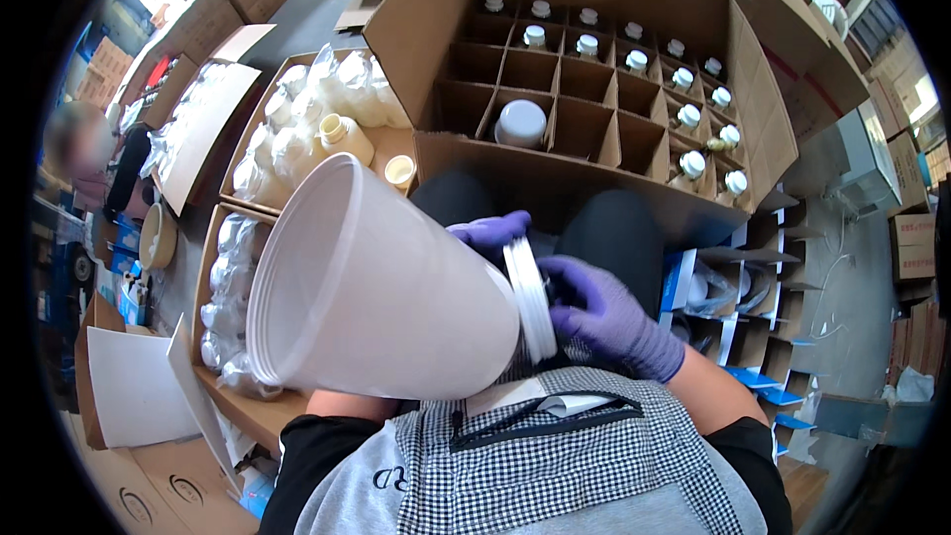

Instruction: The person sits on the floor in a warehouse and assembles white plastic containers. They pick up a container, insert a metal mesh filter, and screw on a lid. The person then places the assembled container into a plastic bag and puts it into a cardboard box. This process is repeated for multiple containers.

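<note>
A large white plastic tub lies tilted in front of my body, its wide open mouth facing left. Next to its narrower end is a white, ridged round lid, seen almost edge-on. My right hand, in a purple knit glove, curls its fingers against the lid's right side. My left hand, gloved in purple too, shows only bent fingers beyond the tub, close to the lid's upper edge. The tub hides the rest of that hand and whatever it grips.
Ahead stands an open carton with dividers, holding several white-capped bottles and one wider white lid. To the left, a tray holds bagged pale bottles and an uncapped jar. Blue-and-white divided boxes are at right. Another person sits far left.
</note>
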Tool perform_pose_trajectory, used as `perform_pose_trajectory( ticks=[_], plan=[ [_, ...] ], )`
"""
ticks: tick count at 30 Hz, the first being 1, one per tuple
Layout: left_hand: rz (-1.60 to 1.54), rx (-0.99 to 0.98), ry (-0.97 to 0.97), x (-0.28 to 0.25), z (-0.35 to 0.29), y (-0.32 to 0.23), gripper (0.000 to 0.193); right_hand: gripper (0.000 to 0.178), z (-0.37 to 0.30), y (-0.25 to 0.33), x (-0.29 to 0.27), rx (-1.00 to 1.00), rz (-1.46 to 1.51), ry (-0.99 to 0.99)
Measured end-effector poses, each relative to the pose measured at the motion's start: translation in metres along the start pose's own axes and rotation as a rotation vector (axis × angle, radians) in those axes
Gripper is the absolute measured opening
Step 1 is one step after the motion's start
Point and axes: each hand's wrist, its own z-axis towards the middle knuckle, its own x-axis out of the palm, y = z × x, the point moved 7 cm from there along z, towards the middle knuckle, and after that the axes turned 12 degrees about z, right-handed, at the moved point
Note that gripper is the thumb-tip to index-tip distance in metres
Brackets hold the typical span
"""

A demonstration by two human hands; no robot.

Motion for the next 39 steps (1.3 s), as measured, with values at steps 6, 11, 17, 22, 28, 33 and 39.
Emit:
perform_pose_trajectory(
  ticks=[6, 11, 17, 22, 28, 33, 39],
  plan=[
    [0.230, -0.112, -0.264, -0.050, 0.040, -0.052, 0.028, 0.061, 0.106, 0.075, -0.194, -0.085, -0.889, -0.586],
    [0.408, -0.312, -0.392, -0.076, 0.040, -0.074, 0.024, 0.080, 0.170, 0.034, -0.274, 0.382, -1.341, -0.429],
    [0.490, -0.554, -0.523, -0.110, 0.017, -0.076, 0.020, 0.067, 0.339, 0.106, -0.203, 0.072, -1.312, -0.435],
    [0.250, -0.279, -0.395, -0.139, 0.023, -0.047, 0.031, 0.060, 0.457, 0.028, -0.248, 0.385, -1.374, -0.357],
    [0.070, -0.496, -0.255, -0.176, 0.003, -0.032, 0.042, 0.063, 0.436, 0.065, -0.256, 0.176, -1.434, -0.442],
    [0.263, -0.149, -0.326, -0.118, 0.043, -0.035, 0.039, 0.048, 0.283, 0.159, -0.254, -0.469, -0.993, -0.694],
    [0.311, -0.244, -0.201, -0.074, 0.048, -0.028, 0.043, 0.045, 0.107, 0.016, -0.151, -0.032, 0.714, -0.740]
  ],
)
